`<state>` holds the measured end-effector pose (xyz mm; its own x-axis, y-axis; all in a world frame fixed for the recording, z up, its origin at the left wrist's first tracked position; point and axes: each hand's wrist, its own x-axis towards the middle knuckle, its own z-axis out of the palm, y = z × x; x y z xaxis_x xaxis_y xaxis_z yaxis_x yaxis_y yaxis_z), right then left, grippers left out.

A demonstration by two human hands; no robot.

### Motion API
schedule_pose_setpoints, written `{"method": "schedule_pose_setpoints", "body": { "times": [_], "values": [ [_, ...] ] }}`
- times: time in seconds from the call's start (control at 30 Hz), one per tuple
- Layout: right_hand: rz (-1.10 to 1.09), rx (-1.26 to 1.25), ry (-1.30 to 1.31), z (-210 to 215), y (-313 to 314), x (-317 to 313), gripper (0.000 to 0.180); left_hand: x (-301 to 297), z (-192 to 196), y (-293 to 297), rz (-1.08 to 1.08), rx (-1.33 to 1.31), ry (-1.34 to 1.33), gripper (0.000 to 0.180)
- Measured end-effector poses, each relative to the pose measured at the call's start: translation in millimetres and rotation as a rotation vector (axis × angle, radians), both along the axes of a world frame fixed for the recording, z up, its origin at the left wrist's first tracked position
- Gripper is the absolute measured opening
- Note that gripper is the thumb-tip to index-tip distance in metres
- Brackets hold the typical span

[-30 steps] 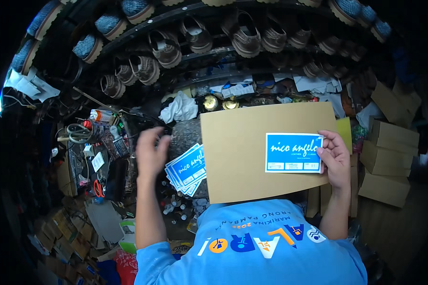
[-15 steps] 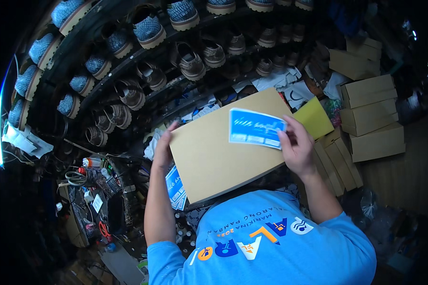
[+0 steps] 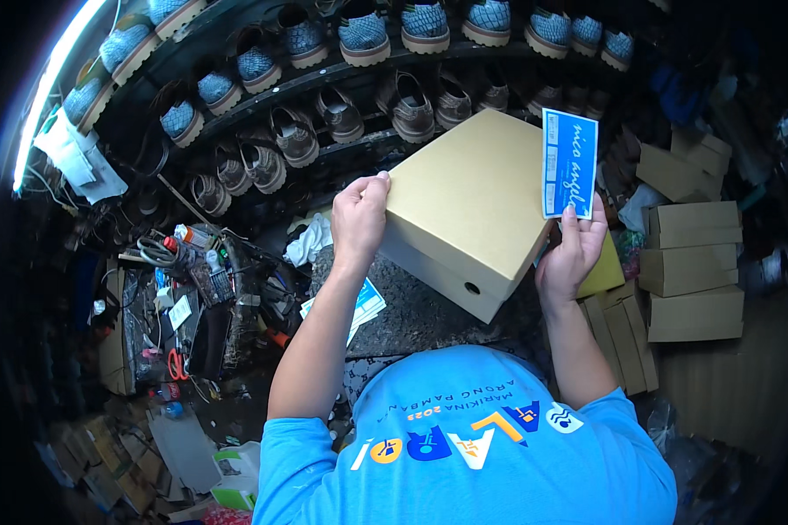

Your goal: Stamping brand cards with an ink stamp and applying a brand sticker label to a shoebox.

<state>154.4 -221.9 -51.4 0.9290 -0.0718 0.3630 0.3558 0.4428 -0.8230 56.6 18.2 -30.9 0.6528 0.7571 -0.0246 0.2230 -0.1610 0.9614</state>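
View: a head camera looks down over a person in a blue printed shirt (image 3: 464,446), both forearms raised in front of the chest.
Box: a plain tan cardboard shoebox (image 3: 468,210) is held up in the air between the two hands, tilted, lid on, with a small round hole in its near side wall.
Left hand: the left hand (image 3: 359,219) grips the box's left edge, fingers curled over the lid's corner and closed on the cardboard.
Right hand: the right hand (image 3: 573,254) sits at the box's right edge; thumb and fingers pinch the bottom of a label, and whether the palm also bears on the box cannot be told.
Label: a blue rectangular label (image 3: 570,164) with white print stands upright, its long side vertical, overlapping the box's right corner.
Shelves: curved dark shelves (image 3: 324,74) behind the box carry rows of shoes, blue-grey ones above and brown ones below.
Stacked boxes: closed cardboard boxes (image 3: 692,262) are piled at the right, well apart from the held box.
Yellow sheet: a yellow piece (image 3: 606,271) shows just below the right hand.
Blue cards: a small stack of blue printed cards (image 3: 363,302) lies on the dark work surface (image 3: 411,319) under the left forearm.
Clutter: bottles, cables and red-handled scissors (image 3: 177,363) crowd the left side.
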Motion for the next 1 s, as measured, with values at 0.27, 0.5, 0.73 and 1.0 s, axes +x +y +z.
{"method": "schedule_pose_setpoints", "body": {
  "times": [0.27, 0.5, 0.73, 1.0],
  "values": [
    [0.194, -0.202, 0.039, -34, -29, 6, 0.044, -89, -23, -60, -0.179, 0.079, 0.057, 0.042],
    [0.208, -0.514, -0.134, 6, -33, -16, 0.020, -123, 2, -67, -0.308, 0.738, 0.187, 0.036],
    [0.231, -0.636, -0.312, 30, -3, -32, 0.029, -24, 25, -91, -0.537, 0.393, -0.466, 0.036],
    [0.521, -0.497, 0.059, 4, -3, -62, 0.044, -2, -12, -109, -0.468, -0.015, -0.509, 0.031]
  ]
}}
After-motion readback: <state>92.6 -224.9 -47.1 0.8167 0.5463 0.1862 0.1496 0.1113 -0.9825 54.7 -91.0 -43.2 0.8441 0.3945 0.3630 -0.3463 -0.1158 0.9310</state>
